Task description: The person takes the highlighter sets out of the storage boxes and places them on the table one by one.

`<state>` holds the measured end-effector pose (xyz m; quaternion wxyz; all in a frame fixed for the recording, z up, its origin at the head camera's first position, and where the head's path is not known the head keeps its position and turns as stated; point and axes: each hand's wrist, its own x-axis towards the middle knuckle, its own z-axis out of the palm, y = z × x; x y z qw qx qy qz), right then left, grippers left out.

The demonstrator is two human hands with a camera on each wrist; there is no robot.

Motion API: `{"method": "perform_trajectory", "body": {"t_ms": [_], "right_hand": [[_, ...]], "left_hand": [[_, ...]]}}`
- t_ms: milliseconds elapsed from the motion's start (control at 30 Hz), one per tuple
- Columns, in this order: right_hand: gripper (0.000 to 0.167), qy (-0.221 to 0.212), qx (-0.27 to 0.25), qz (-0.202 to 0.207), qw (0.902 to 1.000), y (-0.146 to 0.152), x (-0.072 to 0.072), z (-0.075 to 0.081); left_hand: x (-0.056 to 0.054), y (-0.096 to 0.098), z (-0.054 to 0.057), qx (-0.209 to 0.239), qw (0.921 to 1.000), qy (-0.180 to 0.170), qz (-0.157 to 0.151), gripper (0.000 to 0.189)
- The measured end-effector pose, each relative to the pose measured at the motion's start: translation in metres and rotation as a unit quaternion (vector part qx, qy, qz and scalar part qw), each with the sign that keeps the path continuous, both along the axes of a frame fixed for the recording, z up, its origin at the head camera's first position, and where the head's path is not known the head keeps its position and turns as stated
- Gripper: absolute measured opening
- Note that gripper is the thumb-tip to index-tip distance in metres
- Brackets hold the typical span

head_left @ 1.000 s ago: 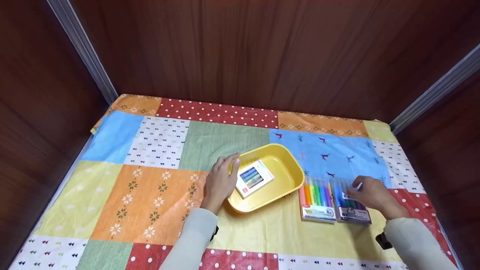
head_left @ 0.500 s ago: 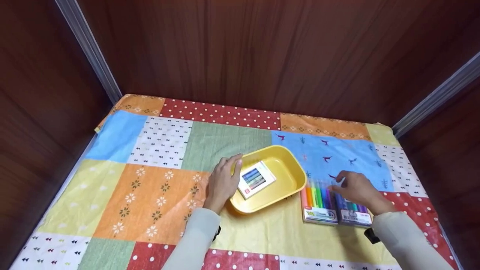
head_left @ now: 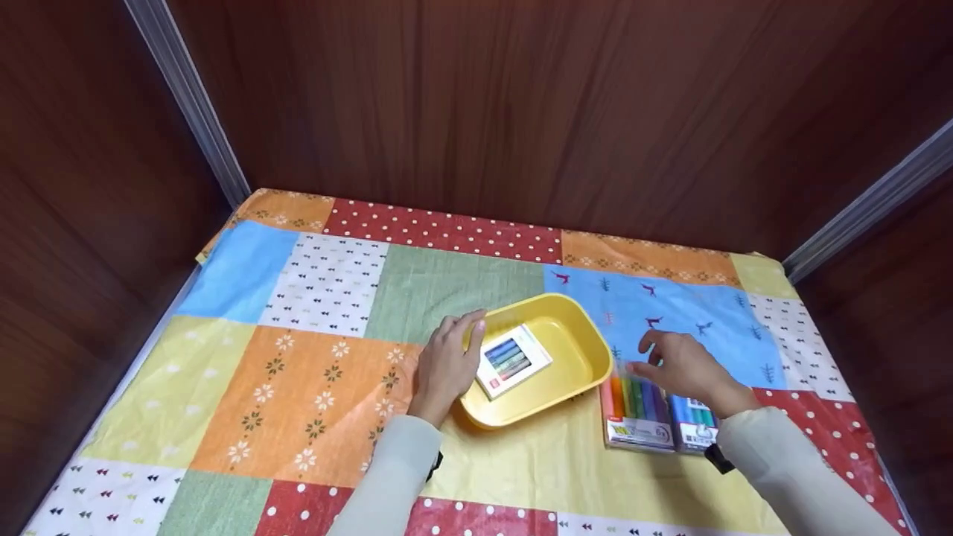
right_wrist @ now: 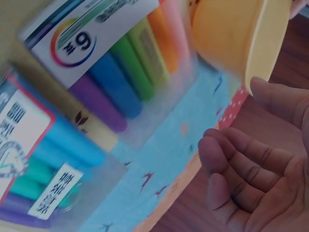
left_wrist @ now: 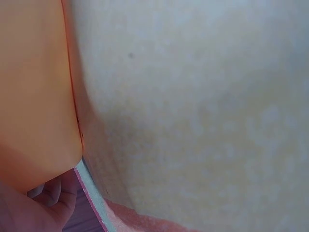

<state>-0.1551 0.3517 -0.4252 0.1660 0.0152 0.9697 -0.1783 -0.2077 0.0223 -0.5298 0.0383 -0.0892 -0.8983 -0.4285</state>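
Note:
A yellow plastic basin [head_left: 573,313] sits mid-table, a white box of coloured sticks [head_left: 514,361] lying tilted inside it. My left hand [head_left: 449,365] grips the basin's left end, thumb over the rim; the left wrist view has its curled fingers [left_wrist: 60,198] beside the basin wall [left_wrist: 38,87]. Over a clear pack of highlighters [head_left: 639,432] hovers my right hand [head_left: 685,370], fingers bent loosely, nothing held. Right of that pack lies a second clear pack of blue, green and purple pens [head_left: 692,432], partly covered by the right hand and wrist in the head view.
A patchwork cloth [head_left: 313,417] covers the table. Dark wood-grain panels [head_left: 476,112] enclose it at the back and sides. The highlighter pack lies close to the basin's right end, and the two packs lie side by side.
My right hand has moved left, from over the second pen pack to over the highlighter pack, fingers spreading slightly. The left hand stays on the basin. The head view has shifted slightly.

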Motion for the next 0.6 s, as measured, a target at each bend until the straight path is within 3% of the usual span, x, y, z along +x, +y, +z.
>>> {"method": "perform_trajectory", "body": {"t_ms": [367, 600], "right_hand": [[0.028, 0.075, -0.021, 0.077, 0.994, -0.027, -0.009, 0.0], [0.028, 0.068, -0.04, 0.096, 0.9923, -0.045, -0.017, -0.003]], "left_hand": [[0.001, 0.0, -0.001, 0.0, 1.0, -0.008, 0.003, 0.045], [0.001, 0.001, 0.0, -0.003, 1.0, -0.004, 0.004, 0.046]]}}
